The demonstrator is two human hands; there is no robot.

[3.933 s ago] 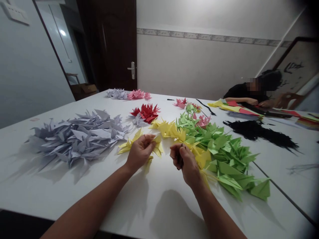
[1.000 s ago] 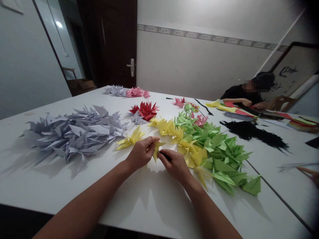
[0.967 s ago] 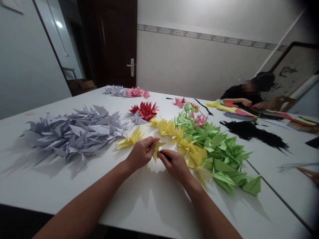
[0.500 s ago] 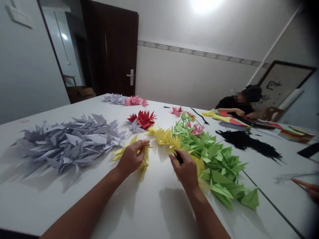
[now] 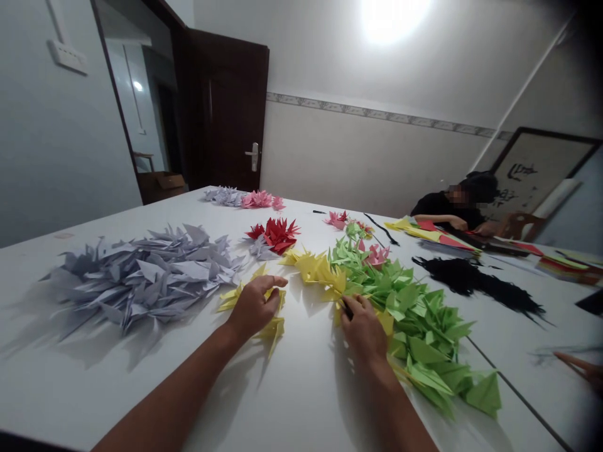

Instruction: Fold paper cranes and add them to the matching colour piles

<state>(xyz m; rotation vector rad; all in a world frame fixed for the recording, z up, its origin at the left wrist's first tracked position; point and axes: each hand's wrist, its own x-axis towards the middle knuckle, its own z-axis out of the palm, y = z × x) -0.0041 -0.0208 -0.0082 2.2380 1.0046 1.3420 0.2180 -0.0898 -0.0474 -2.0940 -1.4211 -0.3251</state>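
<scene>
My left hand (image 5: pixel 254 306) hovers over a small group of yellow folded paper cranes (image 5: pixel 230 300) at the table's middle. Its index finger is stretched out with the thumb apart, and nothing shows between them. My right hand (image 5: pixel 366 329) is closed around a small black object (image 5: pixel 347 309), mostly hidden by the fingers. Its fingertips meet the near end of a row of yellow paper cranes (image 5: pixel 313 269). A pile of green paper cranes (image 5: pixel 409 292) lies just right of that hand.
A large heap of pale lilac cranes (image 5: pixel 155 273) spreads on the left, with red ones (image 5: pixel 276 235) behind. Black strands (image 5: pixel 471 276) lie to the right. A co-worker (image 5: pixel 440 207) sits at the far right behind coloured paper (image 5: pixel 438 235). Another person's hand (image 5: pixel 586 367) shows at the right edge.
My left fingers have parted from a pinch on a yellow piece. My right hand has moved forward to the yellow row with the black object. The view has tilted slightly up.
</scene>
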